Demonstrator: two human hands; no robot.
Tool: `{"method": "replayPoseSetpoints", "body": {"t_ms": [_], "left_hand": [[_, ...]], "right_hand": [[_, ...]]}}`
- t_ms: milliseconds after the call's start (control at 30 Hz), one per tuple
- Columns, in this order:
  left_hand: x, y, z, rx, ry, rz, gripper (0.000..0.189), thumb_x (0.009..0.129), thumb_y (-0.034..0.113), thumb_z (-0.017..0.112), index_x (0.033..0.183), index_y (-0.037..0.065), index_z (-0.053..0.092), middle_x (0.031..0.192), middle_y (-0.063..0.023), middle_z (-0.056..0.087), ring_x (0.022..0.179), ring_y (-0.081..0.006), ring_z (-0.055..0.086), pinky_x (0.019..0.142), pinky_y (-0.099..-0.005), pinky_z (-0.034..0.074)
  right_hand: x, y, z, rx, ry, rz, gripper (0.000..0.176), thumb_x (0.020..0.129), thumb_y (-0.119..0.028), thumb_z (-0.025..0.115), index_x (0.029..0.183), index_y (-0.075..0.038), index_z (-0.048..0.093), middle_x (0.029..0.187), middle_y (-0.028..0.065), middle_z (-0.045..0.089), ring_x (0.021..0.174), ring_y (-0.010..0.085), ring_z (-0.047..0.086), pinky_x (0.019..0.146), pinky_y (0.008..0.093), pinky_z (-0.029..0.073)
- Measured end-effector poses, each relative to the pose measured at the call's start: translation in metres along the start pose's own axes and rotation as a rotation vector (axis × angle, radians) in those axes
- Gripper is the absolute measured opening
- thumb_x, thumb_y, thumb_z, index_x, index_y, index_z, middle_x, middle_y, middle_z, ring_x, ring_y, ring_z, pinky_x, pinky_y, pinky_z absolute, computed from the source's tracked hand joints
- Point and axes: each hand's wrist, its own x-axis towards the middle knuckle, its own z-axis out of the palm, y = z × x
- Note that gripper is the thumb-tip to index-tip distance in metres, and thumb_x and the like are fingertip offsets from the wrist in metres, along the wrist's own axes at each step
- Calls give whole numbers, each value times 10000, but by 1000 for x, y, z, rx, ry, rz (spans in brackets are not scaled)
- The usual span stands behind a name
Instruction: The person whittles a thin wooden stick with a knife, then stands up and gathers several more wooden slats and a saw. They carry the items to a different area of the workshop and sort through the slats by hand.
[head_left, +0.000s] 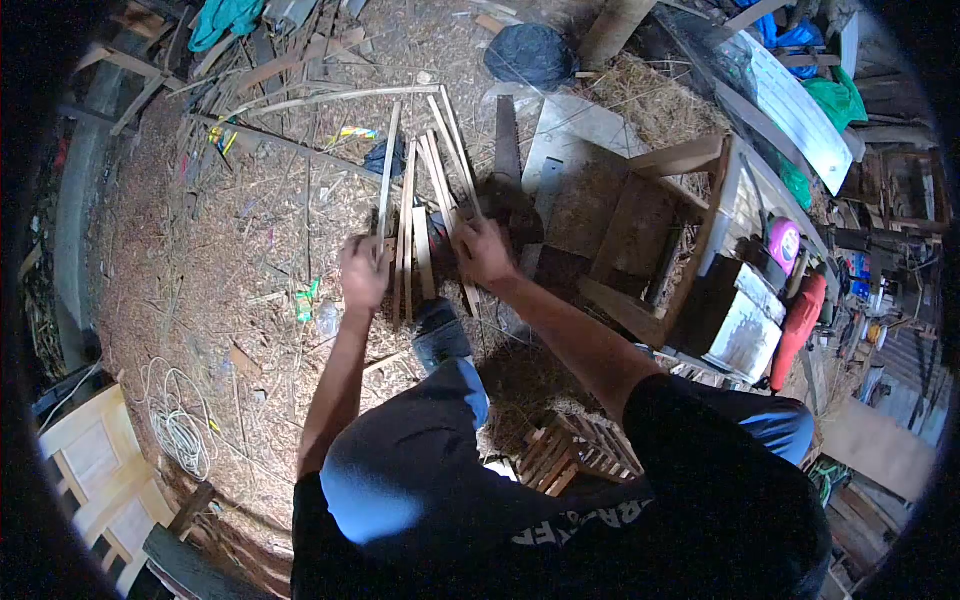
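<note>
My left hand is closed around the lower end of a thin wooden strip, which points away from me. To its right, my right hand is closed on another long wooden strip, slanting up and to the left. Between the hands, several loose wooden strips lie on the ground, fanned out lengthwise. A shorter, wider wood piece lies among them, just beyond my shoe. The fingers of both hands are slightly blurred.
A wooden frame stands at right, with a red object beside it. Boards and a black bag lie ahead. At left are a coiled cord and a panelled wooden piece. A slatted crate is near my legs.
</note>
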Motion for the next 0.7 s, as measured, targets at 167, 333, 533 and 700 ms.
{"method": "replayPoseSetpoints", "body": {"t_ms": [167,333,533,700], "left_hand": [[-18,-17,38,74,-190,87,335,844,223,702,1121,62,602,1063,-232,648,934,-417,633,863,-474,529],[-22,-1,47,121,-302,-90,505,866,243,658,1302,55,487,1051,-242,631,832,-473,640,739,-531,544],[-22,0,47,49,-152,46,500,857,322,675,1255,62,519,1064,-244,606,850,-494,649,725,-557,542],[-24,12,46,105,-154,-34,346,884,180,615,1167,13,509,1025,-261,560,831,-486,643,677,-542,560]], "right_hand": [[15,26,68,689,128,134,516,862,-94,674,1362,-119,547,1482,193,416,1337,357,447,1052,427,419],[15,66,95,408,144,66,547,973,-162,559,1492,-110,394,1544,148,376,1390,293,423,1066,380,403],[-4,20,55,-57,132,7,621,937,-109,530,1526,-78,335,1573,150,316,1360,360,437,1097,416,402],[-5,20,51,-192,115,-64,639,898,-89,550,1506,-61,357,1578,158,307,1366,399,408,1116,437,370]]}}
